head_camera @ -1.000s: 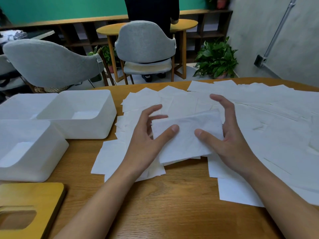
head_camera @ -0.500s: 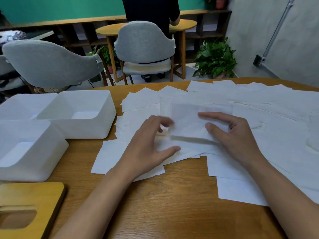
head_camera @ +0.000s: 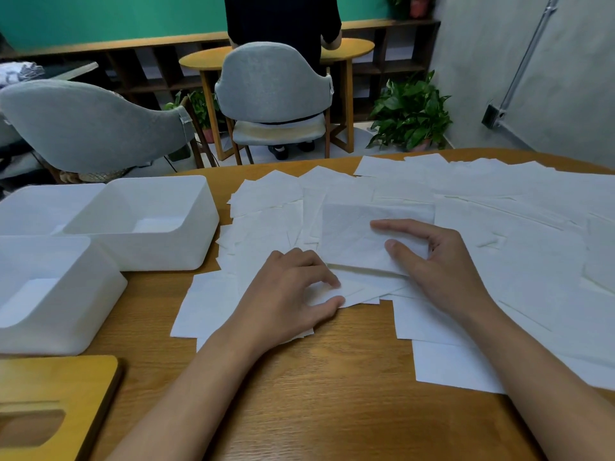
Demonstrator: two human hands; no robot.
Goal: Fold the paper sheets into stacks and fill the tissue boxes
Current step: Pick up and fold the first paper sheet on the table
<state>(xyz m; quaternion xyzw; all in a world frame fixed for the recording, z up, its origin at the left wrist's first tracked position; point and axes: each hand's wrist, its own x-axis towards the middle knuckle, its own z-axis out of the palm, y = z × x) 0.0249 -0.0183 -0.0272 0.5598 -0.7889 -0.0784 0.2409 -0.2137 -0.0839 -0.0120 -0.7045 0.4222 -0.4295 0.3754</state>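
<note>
Fingers (head_camera: 316,261) of left hand (head_camera: 286,297) curled, pinching loose sheet (head_camera: 361,289), right hand's (head_camera: 446,264) outstretched thumb and forefinger pressing folded sheet (head_camera: 349,237).

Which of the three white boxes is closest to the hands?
The white box farthest right, beside the spread paper sheets. It is nearest the left hand; the back box and the front box sit farther left.

Office lounge: chairs (head_camera: 273,84), shelving (head_camera: 396,64).

Soft, even indoor light, faint shadows, wide-angle bowing at edges, slight overall softness.
</note>
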